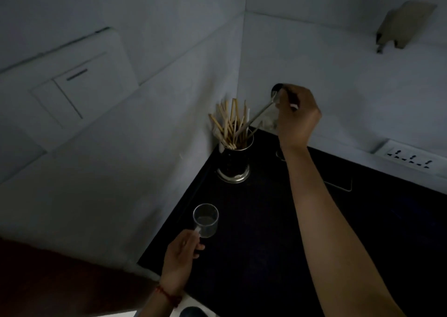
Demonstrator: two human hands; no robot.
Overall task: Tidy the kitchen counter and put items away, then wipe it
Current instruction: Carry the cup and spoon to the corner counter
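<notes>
A black kitchen counter [254, 244] fills the corner between two pale walls. In the corner stands a metal holder [234, 163] full of wooden sticks [229, 125]. My right hand [298, 118] is above and to the right of it, shut on a metal spoon [260, 115] whose handle end dips into the holder and whose bowl points up. Near the counter's left edge my left hand [180, 256] grips the handle of a small clear glass cup [206, 220], which stands upright on or just above the counter.
A white socket strip [411, 158] sits on the right wall just above the counter. A thin metal wire piece [341, 187] lies on the counter behind my right forearm. A beige bracket [404, 25] hangs high on the right wall. A white panel [79, 84] is on the left wall.
</notes>
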